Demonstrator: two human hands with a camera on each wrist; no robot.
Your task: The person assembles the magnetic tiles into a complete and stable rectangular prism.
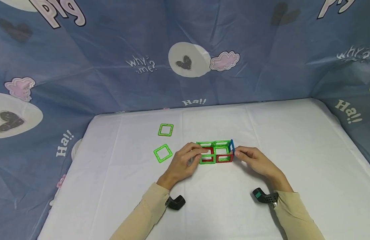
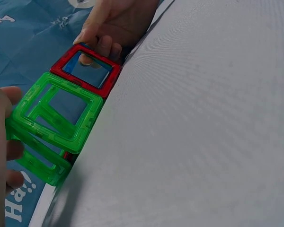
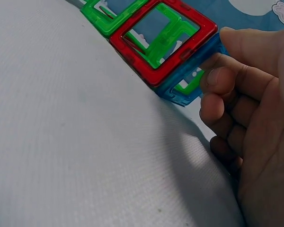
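A box-like row of two joined cubes, built of see-through magnetic tiles [image 1: 215,146], stands on the white cloth between both hands. At its left end, my left hand [image 1: 181,161] holds a green tile [image 2: 85,135], fingertips at its outer side. My right hand [image 1: 258,162] pinches the blue tile [image 3: 180,78] at the right end, thumb on its upper edge and curled fingers against its outer face. A red square tile [image 3: 156,78] forms the near side of the right cube. Beside it, the left cube's near side is green.
Two loose green square tiles lie left of the structure, one farther back [image 1: 165,130] and one nearer the left hand [image 1: 163,153]. The white tablecloth [image 1: 293,133] ends at a blue printed cloth [image 1: 143,86] hanging behind. Each wrist wears a black camera [image 1: 176,202].
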